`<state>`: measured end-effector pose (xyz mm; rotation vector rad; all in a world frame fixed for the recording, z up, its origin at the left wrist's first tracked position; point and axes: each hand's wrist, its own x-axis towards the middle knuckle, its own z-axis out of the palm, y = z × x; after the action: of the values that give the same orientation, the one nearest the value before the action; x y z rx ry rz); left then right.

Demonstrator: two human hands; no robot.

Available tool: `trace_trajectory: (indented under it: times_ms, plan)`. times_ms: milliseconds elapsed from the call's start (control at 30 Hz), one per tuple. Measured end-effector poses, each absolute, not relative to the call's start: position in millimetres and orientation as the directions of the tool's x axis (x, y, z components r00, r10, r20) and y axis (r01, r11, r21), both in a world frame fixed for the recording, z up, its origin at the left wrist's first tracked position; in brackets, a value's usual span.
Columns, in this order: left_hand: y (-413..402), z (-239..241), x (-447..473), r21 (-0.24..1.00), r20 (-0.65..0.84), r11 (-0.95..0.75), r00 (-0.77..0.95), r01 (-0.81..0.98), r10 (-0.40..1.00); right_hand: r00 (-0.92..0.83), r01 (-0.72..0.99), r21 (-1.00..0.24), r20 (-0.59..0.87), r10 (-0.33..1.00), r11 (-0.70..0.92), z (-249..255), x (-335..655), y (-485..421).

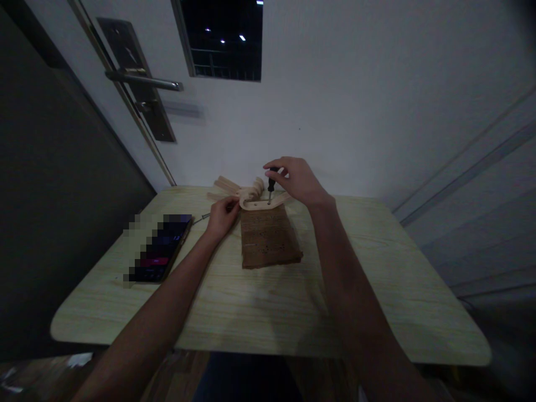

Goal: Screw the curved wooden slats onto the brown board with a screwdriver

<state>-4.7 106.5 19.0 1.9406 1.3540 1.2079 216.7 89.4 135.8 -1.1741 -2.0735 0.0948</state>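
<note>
A black-handled screwdriver (272, 181) stands nearly upright in my right hand (299, 180), its handle pinched between thumb and fingers. Its metal shaft points down onto a pale wooden strip with rounded ends (262, 206), which has small holes. This strip lies across the far end of a brown, pitted wooden board (270, 240). My left hand (223, 216) is closed at the strip's left end, gripping it with thumb and fingertips. Beside that hand lies a thin metal rod (201, 218), partly hidden by the fingers.
Behind the board are several flat pale wooden strips (228, 183) and a fanned stack of rounded wooden pieces (255, 191). A phone (167, 245), partly pixelated, lies on the left of the light wooden table (377, 290). A white door with a metal handle (154, 82) rises behind the table.
</note>
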Motion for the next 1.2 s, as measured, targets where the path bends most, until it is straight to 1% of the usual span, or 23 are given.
trace_trajectory:
  times_ms: [200,333,500,700,900,1067,1200]
  plan:
    - [104.7,22.4,-2.8,0.787,0.375,-0.363,0.081,0.499,0.923,-0.340,0.707,-0.404,0.525,0.780,0.580,137.2,220.1,86.4]
    - [103.9,24.0,-2.7,0.788,0.370,-0.346,0.058,0.509,0.927,-0.339,0.676,-0.429,0.540,0.770,0.599,141.5,219.4,82.6]
    - [103.4,23.8,-2.6,0.776,0.377,-0.358,0.073,0.519,0.923,-0.292,0.712,-0.423,0.548,0.784,0.560,142.9,218.4,85.3]
    - [104.0,23.8,-3.7,0.755,0.375,-0.355,0.082,0.552,0.923,-0.259,0.711,-0.443,0.556,0.790,0.545,140.0,221.5,89.0]
    - [103.3,24.0,-3.8,0.738,0.379,-0.354,0.081,0.575,0.922,-0.273,0.697,-0.453,0.549,0.790,0.556,142.3,221.9,85.0]
    - [102.5,25.0,-2.8,0.744,0.386,-0.362,0.081,0.561,0.919,-0.294,0.687,-0.434,0.568,0.769,0.583,143.7,220.3,82.7]
    - [102.1,24.7,-2.4,0.749,0.386,-0.365,0.084,0.552,0.919,-0.274,0.687,-0.441,0.579,0.768,0.578,140.5,221.1,86.6]
